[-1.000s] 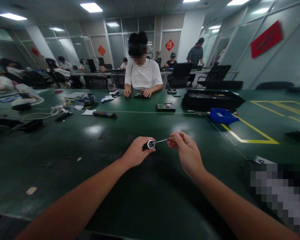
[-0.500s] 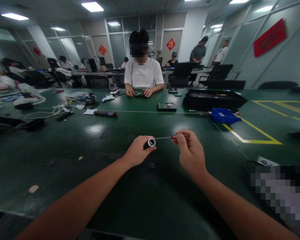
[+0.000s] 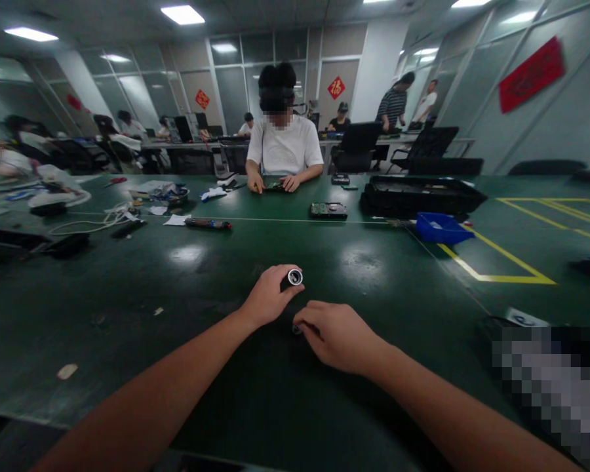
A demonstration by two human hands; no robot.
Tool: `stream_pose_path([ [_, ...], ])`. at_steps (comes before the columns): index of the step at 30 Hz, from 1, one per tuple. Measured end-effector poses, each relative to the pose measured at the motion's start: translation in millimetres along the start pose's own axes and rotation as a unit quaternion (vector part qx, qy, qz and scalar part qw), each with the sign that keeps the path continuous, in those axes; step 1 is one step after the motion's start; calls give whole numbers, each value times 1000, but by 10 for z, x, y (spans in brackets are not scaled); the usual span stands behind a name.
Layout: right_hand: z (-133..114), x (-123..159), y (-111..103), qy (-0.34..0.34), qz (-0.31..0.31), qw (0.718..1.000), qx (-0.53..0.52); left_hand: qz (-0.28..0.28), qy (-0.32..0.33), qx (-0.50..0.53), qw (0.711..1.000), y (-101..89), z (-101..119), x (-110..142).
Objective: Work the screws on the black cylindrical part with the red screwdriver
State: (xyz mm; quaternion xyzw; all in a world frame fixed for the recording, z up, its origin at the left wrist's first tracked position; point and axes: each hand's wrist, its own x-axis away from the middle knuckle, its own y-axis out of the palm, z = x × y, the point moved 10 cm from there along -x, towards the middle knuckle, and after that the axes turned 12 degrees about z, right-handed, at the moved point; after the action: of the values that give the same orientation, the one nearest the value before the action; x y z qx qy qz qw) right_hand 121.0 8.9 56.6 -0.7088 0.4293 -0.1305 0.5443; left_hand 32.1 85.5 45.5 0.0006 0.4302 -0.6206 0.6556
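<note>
A long dark green table [image 3: 255,393] fills the foreground of an office, and across it a person in a white shirt [image 3: 285,147] bends over something small. On the near side, the left hand [image 3: 267,298] grips a short black tube [image 3: 292,279] between thumb and fingers, its silver-rimmed mouth facing the wearer. Nearer the wearer, the right hand [image 3: 341,334] is low over the table, fingers bent, tips at a small round piece [image 3: 296,330]; they partly hide it, so I cannot tell whether they pinch it or merely touch it. The piece is best taken lightly by its edge, since something so small would probably skid if pressed on one side. The left grip looks well placed, leaving the mouth uncovered; a steady angle and a gentle squeeze should serve, in case anything inside is loose. The hard drive [image 3: 328,210] and blue tray [image 3: 442,229] lie well apart from both hands, farther across.
</note>
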Motion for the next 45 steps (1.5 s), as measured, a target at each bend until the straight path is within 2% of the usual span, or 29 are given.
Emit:
stream_pose_path([
  [3, 124, -25, 185, 39, -37, 998, 45, -4, 5, -3, 1000, 9, 15, 1],
  [6, 165, -35, 284, 40, -70, 995, 65, -6, 10, 0, 1000, 9, 30, 2],
  [11, 95, -21, 228, 3, -75, 993, 87, -10, 15, 7, 1000, 10, 45, 7],
  [16, 238, -5, 115, 44, -52, 992, 104, -24, 17, 0, 1000, 32, 64, 19],
  [19, 320, -28, 14, 56, -16, 997, 54, -33, 23, -3, 999, 49, 86, 26],
  [21, 347, -61, -113, 53, 37, 998, 6, -40, 33, -3, 999, 65, 113, 31],
  [25, 433, -92, -386, 75, 159, 983, -50, -58, 57, -4, 997, 118, 180, 52],
  [28, 482, -81, -465, 101, 210, 971, -56, -68, 70, -8, 995, 150, 221, 70],
  [31, 505, -70, -463, 119, 228, 965, -42, -77, 82, -12, 994, 171, 266, 88],
  [40, 349, -96, -443, 48, 238, 970, -24, -95, 100, -19, 990, 202, 335, 112],
  [45, 356, -93, -448, 50, 252, 966, 6, -95, 101, -14, 990, 189, 364, 117],
])
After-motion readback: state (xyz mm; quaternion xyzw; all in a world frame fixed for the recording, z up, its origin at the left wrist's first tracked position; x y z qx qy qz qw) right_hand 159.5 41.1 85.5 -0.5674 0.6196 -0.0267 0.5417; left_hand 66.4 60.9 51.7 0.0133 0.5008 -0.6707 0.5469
